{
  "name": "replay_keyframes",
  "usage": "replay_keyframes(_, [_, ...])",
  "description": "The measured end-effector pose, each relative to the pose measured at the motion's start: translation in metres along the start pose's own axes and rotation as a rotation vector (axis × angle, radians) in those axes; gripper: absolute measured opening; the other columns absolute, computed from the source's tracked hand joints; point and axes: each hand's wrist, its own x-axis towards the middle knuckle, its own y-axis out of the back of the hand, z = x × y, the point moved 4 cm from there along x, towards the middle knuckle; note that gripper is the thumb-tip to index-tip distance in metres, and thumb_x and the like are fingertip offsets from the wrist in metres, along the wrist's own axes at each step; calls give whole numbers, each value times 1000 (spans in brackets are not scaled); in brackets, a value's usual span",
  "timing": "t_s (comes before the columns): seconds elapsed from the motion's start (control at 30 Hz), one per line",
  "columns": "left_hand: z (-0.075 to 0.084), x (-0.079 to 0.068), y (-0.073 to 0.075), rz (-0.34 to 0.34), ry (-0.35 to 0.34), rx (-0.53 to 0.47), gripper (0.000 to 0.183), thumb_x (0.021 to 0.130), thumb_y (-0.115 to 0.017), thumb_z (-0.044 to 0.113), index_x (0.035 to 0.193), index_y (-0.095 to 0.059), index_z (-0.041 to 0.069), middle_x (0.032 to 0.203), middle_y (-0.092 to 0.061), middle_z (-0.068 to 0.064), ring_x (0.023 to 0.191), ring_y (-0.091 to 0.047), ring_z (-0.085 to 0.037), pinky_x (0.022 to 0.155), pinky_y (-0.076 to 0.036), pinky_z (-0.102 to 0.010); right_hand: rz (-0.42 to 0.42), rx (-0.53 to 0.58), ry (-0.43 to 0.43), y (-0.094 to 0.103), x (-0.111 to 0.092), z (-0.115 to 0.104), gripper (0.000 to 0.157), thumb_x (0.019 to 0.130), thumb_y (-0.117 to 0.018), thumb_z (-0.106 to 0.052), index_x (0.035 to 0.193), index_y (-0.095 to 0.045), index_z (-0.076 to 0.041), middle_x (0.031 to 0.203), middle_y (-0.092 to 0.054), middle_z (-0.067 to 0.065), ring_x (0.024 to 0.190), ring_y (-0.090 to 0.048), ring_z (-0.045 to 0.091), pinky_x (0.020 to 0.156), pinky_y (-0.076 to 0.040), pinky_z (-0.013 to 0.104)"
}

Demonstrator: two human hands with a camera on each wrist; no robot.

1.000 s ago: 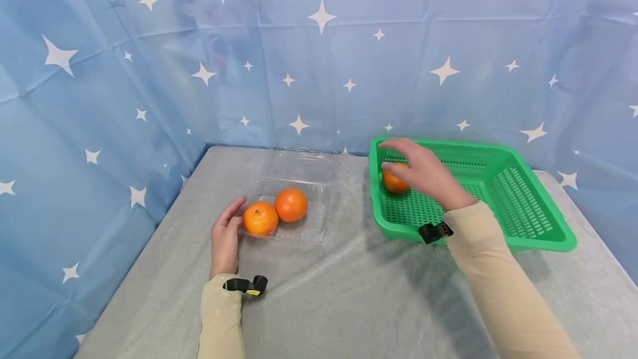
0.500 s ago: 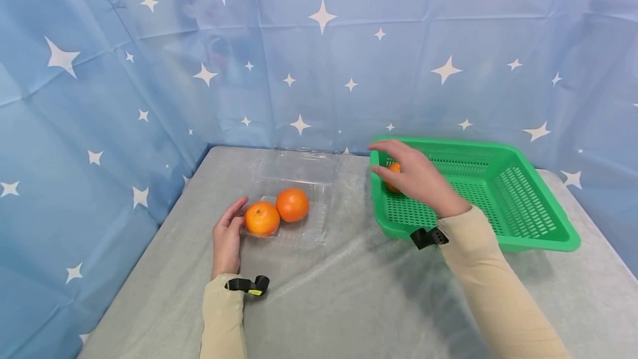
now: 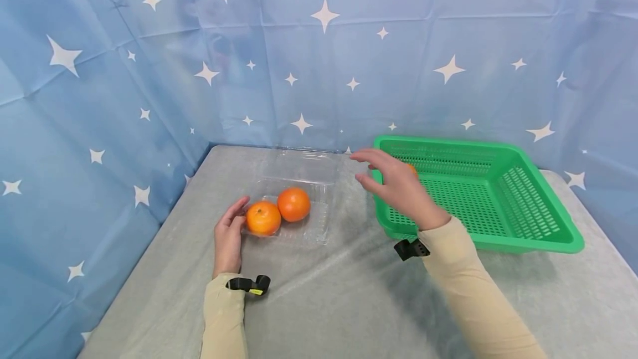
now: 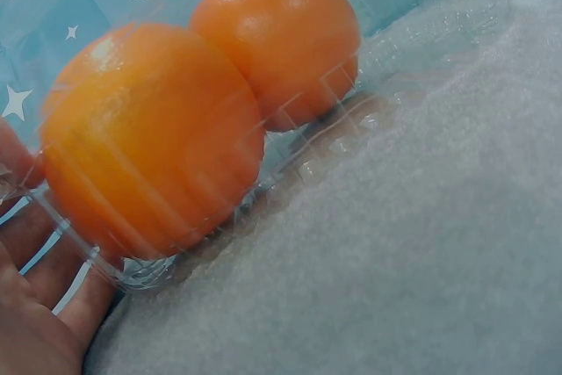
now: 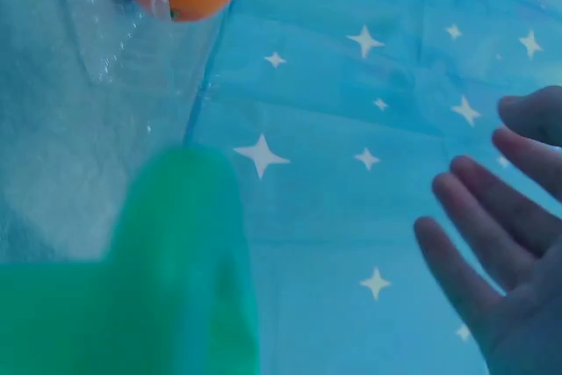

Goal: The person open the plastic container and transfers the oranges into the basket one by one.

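Observation:
Two orange citrus fruits, a nearer one (image 3: 263, 218) and a farther one (image 3: 294, 204), sit side by side in a clear plastic clamshell container (image 3: 316, 226), its lid (image 3: 301, 165) tipped back. My left hand (image 3: 229, 240) touches the container's left side, beside the nearer fruit. In the left wrist view its fingers (image 4: 57, 287) lie fairly straight against the plastic. My right hand (image 3: 396, 184) is in the air over the left rim of a green basket (image 3: 528, 242), fingers spread and holding nothing. Behind this hand, a third orange fruit (image 3: 412, 169) in the basket is mostly hidden.
A grey cloth (image 3: 319, 303) covers the table. Blue star-patterned curtain (image 3: 279, 43) hangs along its back and left sides. Small black cameras are strapped to both wrists.
My right hand has moved left and slightly toward me, from above the fruit in the basket to past the basket's left rim. The left hand stays at the container.

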Motion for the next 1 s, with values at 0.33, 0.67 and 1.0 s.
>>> replay_keyframes(0.33, [1,0,0,4,-3,1,42,85,-41,8,119,-57,26,123,-51,9,112,-45,-9,96,-34,-36,22,134,26,-19,2,-12,36,88,-54,-22,124,-51,-18,122,-50,-4,101,-53,13,84,-45,32])
replay_keyframes(0.67, [5,-1,-1,1,-7,2,42,85,-40,7,119,-57,25,122,-52,8,113,-45,-10,97,-33,-35,30,261,-9,-38,1,-13,37,88,-55,-19,124,-50,-18,119,-52,-3,105,-51,12,84,-46,28])
replay_keyframes(1.0, [5,-3,0,-4,0,-6,42,85,-41,8,120,-57,24,122,-52,8,112,-46,-9,97,-33,-35,29,322,-72,-59,-4,-11,34,88,-54,-24,122,-52,-19,114,-55,-5,102,-53,14,81,-47,28])
